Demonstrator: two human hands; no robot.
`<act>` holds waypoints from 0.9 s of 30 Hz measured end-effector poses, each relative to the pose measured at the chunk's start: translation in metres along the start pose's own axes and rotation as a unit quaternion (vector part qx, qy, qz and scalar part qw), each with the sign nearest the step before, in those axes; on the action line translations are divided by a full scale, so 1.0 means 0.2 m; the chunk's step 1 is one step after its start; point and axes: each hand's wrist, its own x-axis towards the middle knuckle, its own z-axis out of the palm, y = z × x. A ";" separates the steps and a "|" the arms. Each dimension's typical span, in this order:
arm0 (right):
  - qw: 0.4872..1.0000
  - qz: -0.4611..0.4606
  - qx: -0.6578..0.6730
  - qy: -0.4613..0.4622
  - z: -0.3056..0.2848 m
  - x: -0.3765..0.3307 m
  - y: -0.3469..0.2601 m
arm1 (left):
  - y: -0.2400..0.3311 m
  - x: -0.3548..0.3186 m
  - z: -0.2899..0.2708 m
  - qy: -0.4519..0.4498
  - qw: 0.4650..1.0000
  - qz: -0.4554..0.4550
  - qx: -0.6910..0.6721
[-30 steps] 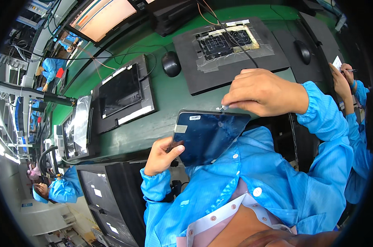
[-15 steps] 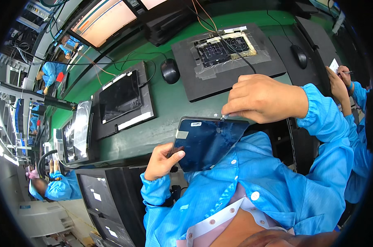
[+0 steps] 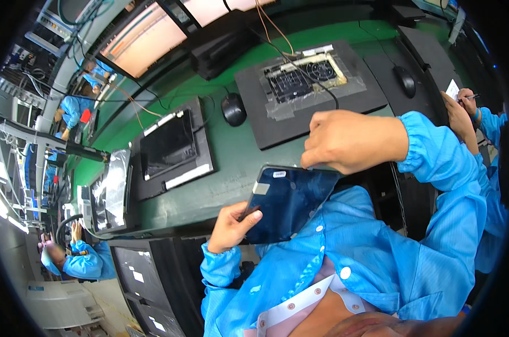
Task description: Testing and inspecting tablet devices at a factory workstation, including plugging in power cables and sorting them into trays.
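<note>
A dark blue glossy tablet (image 3: 288,203) with two small white stickers near its top edge is held upright against my chest, above the front edge of the green workbench (image 3: 232,154). My left hand (image 3: 232,224) grips its lower left edge, thumb across the face. My right hand (image 3: 353,140) pinches the tablet's top right corner, fingers closed on the edge. Both arms are in blue smock sleeves.
On the bench lie a black fixture pad with a taped board and cable (image 3: 305,84), a black mouse (image 3: 233,109), another dark tablet on a black pad (image 3: 170,147), and a second mouse (image 3: 406,81). A co-worker's hand with a pen (image 3: 462,101) is at right; another person (image 3: 69,261) sits lower left.
The tablet has tilted a little more upright and my right hand has shifted along its top edge toward the right corner. My left hand keeps its grip.
</note>
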 end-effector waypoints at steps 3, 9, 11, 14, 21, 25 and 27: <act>1.000 0.012 0.007 0.023 0.04 -0.01 0.00 | 0.03 0.03 -0.02 -0.025 0.999 -0.008 -0.026; 0.881 0.157 0.071 0.441 0.17 -0.16 0.03 | 0.15 0.15 -0.12 -0.055 0.991 0.107 -0.054; 0.816 0.269 0.423 0.287 0.23 -0.20 0.07 | 0.19 0.21 -0.11 -0.073 0.989 0.113 -0.060; 0.785 0.203 0.570 0.136 0.33 -0.25 0.11 | 0.23 0.35 -0.05 -0.100 0.986 0.121 -0.046; 0.658 0.294 0.645 0.254 0.33 -0.50 0.25 | 0.28 0.68 0.04 0.138 0.976 0.166 0.026; 0.553 0.327 0.648 0.410 0.30 -0.68 0.39 | 0.27 0.79 0.10 0.186 0.918 0.259 0.235; 0.525 0.326 0.658 0.430 0.30 -0.73 0.49 | 0.27 0.86 0.13 0.098 0.884 0.264 0.373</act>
